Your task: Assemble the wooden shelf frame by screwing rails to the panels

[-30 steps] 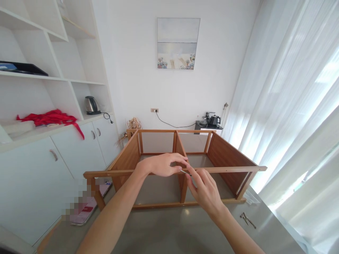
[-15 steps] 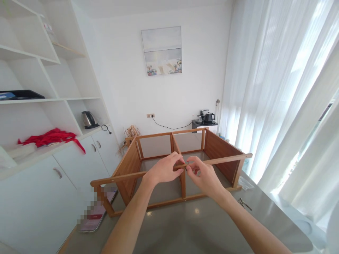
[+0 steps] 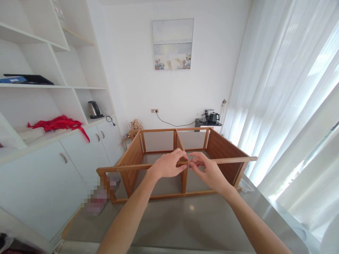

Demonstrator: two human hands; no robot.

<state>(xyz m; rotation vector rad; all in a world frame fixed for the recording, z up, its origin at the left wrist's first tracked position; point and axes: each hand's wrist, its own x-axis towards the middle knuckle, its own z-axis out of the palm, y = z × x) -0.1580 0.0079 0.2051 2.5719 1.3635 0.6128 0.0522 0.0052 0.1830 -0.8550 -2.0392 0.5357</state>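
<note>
A wooden shelf frame (image 3: 148,197) lies on the grey table, its near upper rail crossing in front of me. My left hand (image 3: 169,164) is closed around the middle of that upper rail (image 3: 227,160), thumb below and fingers over the top, by the central divider (image 3: 184,181). Just to its right, my right hand (image 3: 208,171) pinches a small dark metal piece (image 3: 189,165) between thumb and index finger, against the rail at the divider joint. The fingers partly hide this piece, so its exact kind cannot be made out.
The grey table (image 3: 169,222) extends around the frame. A clear plastic bag (image 3: 246,186) lies by the frame's right end; a blurred-out item (image 3: 96,203) lies at its left. White cabinets (image 3: 79,151) stand left, curtains (image 3: 278,106) hang right. A black kettle (image 3: 213,117) stands at the back.
The view has shifted, so the scene sits slightly right and higher. My left hand keeps its grip on the rail. My right fingers have shifted around the metal piece, which now shows less.
</note>
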